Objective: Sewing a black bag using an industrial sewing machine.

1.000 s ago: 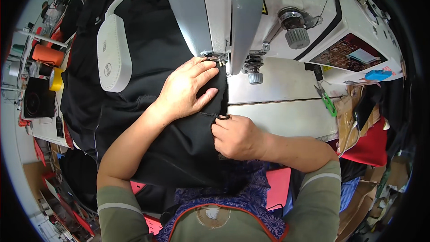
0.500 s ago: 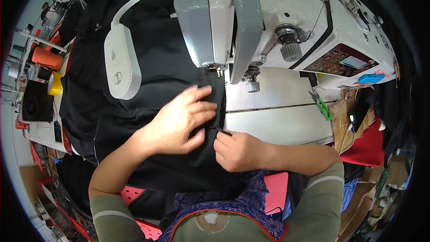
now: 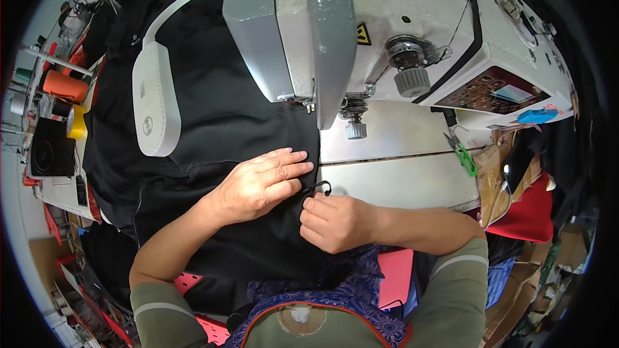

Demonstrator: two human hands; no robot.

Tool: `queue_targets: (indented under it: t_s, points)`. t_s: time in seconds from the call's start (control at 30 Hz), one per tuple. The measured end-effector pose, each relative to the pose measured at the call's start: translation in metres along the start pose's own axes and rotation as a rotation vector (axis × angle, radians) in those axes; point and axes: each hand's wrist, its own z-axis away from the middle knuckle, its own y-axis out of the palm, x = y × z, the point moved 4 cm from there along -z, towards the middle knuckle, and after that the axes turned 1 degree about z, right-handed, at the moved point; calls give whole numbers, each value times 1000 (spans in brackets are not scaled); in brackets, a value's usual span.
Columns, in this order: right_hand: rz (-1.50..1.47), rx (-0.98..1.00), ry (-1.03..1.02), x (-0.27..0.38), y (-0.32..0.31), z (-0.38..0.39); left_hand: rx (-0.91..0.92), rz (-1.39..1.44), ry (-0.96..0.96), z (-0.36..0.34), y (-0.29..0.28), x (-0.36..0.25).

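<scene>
Black fabric [image 3: 213,122] covers the left of the table and runs under the needle area of a white and grey sewing machine [image 3: 400,19]. My left hand [image 3: 261,183] lies flat on this cloth near its right edge, fingers stretched toward the right. Close beside it, my right hand [image 3: 338,219] is closed in a pinch at the cloth's edge. A thin black cord or strip [image 3: 322,185] curls up just above the right fingertips. The pinched spot itself is hidden by the fingers.
A white lamp [image 3: 157,100] on a bent neck hangs over the cloth at left. Green-handled snips [image 3: 463,154] lie on the table's right side, beside brown paper [image 3: 496,180]. The machine's control panel [image 3: 493,89] is at upper right.
My left hand has lowered flat onto the cloth, its fingers now closer together. My right hand has shifted slightly left and down. The thin black strip now curls upward. The view has shifted a little.
</scene>
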Motion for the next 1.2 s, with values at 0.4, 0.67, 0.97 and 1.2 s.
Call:
queue_targets:
  t_s: [0.4, 0.67, 0.97, 1.2]
  points:
    - [10, 51, 24, 0, 0, -4, 64, 65, -28, -2, 0, 2]
    - [5, 40, 35, -7, -1, -8, 99, 120, -60, -2, 1, 11]
    - [48, 57, 213, -30, -5, -7, 82, 81, -102, -17, 0, 32]
    - [14, 31, 195, -32, -4, -11, 142, 1, -166, -13, -7, 28]
